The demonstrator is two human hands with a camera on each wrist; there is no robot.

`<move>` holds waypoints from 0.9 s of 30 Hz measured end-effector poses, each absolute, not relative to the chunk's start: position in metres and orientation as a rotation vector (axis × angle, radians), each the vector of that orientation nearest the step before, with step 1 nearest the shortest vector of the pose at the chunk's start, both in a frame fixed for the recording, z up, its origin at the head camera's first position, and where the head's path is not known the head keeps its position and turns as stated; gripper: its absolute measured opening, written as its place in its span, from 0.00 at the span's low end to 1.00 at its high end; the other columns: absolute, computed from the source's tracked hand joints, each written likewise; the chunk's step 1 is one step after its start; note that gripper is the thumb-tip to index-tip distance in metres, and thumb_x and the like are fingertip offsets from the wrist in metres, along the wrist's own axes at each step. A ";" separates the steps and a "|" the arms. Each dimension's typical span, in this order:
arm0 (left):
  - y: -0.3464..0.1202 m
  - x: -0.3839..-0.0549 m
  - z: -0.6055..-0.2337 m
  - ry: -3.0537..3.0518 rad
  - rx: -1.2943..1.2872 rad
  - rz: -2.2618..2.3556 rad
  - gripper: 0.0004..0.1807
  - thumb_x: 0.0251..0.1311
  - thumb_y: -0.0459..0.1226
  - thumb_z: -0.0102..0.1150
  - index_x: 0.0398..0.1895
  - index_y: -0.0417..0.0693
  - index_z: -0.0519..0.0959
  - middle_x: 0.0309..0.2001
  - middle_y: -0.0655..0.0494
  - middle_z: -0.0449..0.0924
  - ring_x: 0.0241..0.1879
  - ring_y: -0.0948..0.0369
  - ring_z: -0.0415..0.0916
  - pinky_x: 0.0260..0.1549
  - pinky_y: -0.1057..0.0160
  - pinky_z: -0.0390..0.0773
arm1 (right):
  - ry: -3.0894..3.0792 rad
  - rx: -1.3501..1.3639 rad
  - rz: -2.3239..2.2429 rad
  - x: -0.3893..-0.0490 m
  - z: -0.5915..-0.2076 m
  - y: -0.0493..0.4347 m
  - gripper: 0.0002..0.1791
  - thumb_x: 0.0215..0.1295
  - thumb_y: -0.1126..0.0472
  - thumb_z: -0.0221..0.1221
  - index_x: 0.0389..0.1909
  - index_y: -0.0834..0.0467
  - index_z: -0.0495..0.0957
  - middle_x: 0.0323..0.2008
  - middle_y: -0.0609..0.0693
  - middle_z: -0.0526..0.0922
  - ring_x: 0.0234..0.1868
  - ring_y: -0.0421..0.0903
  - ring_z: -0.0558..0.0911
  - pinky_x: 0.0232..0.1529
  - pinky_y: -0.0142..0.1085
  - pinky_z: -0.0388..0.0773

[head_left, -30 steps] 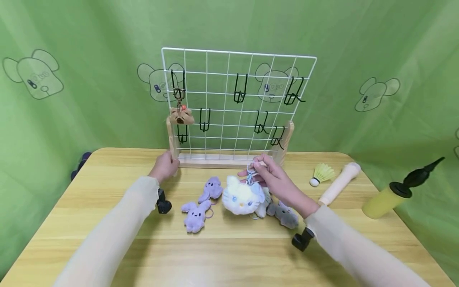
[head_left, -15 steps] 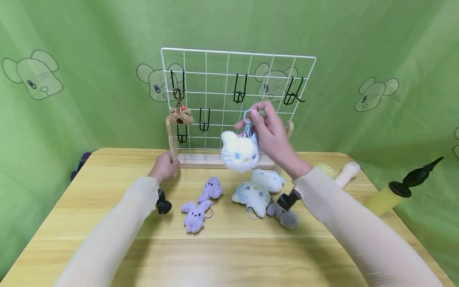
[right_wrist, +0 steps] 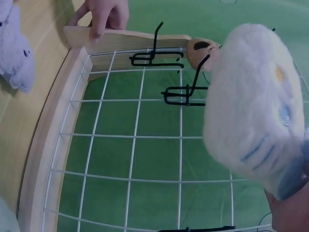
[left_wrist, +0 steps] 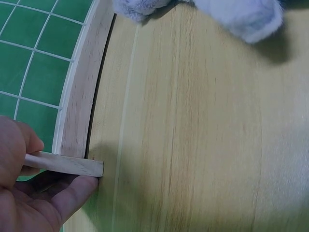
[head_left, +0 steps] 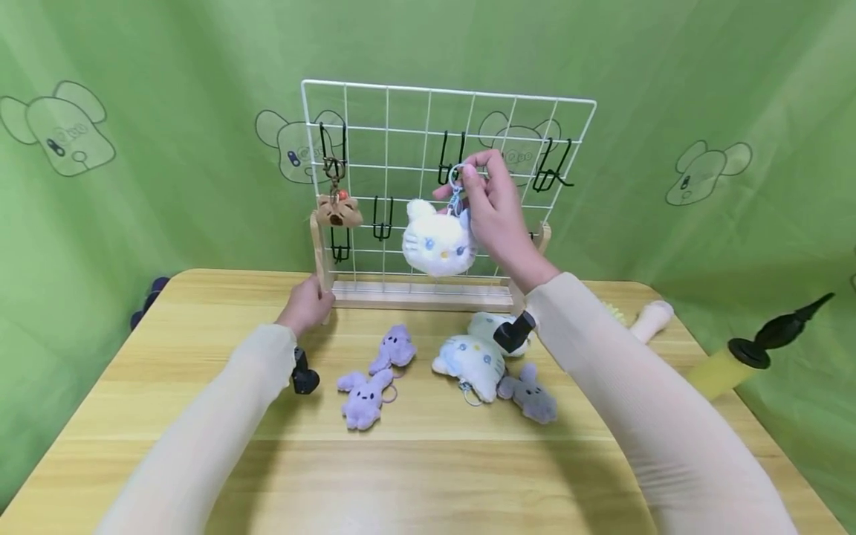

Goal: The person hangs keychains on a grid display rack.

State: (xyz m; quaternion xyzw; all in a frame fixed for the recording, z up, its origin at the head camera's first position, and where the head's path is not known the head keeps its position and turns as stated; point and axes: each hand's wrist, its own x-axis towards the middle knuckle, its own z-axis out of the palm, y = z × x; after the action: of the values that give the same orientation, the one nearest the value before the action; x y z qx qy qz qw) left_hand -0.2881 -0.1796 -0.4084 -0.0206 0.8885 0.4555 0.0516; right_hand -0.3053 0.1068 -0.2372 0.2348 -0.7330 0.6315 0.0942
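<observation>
Up goes the eye to the right hand (head_left: pixel 495 204), thumb and finger pinching the pale blue ring (head_left: pixel 455 177) of a white cat toy (head_left: pixel 438 241). The toy hangs below that pinch, face outward, held well above the table (head_left: pixel 428 483) and in front of the white wire rack (head_left: pixel 448 90). A black hook is right behind the ring; from here I can't quite tell whether the two are touching.

Down at the rack's foot, the left hand (head_left: pixel 307 305) grips the wooden side post (head_left: pixel 322 253), thumb on one side and fingers on the other. Above it, a brown toy (head_left: pixel 339 211) dangles from an upper hook, close to the rack's left edge.

On the tabletop, two purple bunny toys (head_left: pixel 363 400) lie near each other, left of centre. Across from them is a pale blue-and-white cat toy (head_left: pixel 476 364), with another partly hidden behind it, and a grey toy (head_left: pixel 533 397) just beside. Over to the right, a yellow pump (head_left: pixel 718 371) leans beyond the sleeve, and a green curtain (head_left: pixel 200 148) printed with cartoon heads backs it all.
</observation>
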 end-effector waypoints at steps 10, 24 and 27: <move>-0.178 -0.287 -0.407 2.716 -0.063 1.349 0.30 0.77 0.33 0.40 0.76 0.24 0.57 0.43 0.35 0.78 0.21 0.65 0.66 0.17 0.70 0.69 | -2.319 0.597 1.791 -0.314 -0.243 0.111 0.12 0.85 0.55 0.42 0.54 0.59 0.66 0.48 0.64 0.89 0.44 0.45 0.90 0.46 0.37 0.90; -0.179 -0.288 -0.410 2.705 -0.080 1.355 0.30 0.77 0.34 0.40 0.76 0.25 0.57 0.44 0.34 0.78 0.22 0.64 0.67 0.19 0.69 0.70 | -2.338 0.558 1.653 -0.316 -0.246 0.123 0.08 0.84 0.59 0.47 0.55 0.57 0.69 0.49 0.63 0.87 0.59 0.53 0.86 0.68 0.42 0.80; -0.179 -0.287 -0.410 2.704 -0.074 1.360 0.31 0.77 0.34 0.40 0.77 0.24 0.55 0.48 0.30 0.79 0.22 0.64 0.67 0.19 0.69 0.71 | -2.352 0.553 1.594 -0.314 -0.245 0.130 0.10 0.84 0.58 0.46 0.56 0.58 0.69 0.55 0.63 0.87 0.43 0.43 0.86 0.51 0.29 0.84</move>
State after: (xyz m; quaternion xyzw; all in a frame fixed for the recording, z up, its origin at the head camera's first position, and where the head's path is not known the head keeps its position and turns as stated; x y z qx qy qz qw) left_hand -0.2873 -0.1786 -0.4095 -0.0243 0.8917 0.4484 0.0567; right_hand -0.3136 0.1295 -0.2452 0.1895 -0.8063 0.5466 0.1233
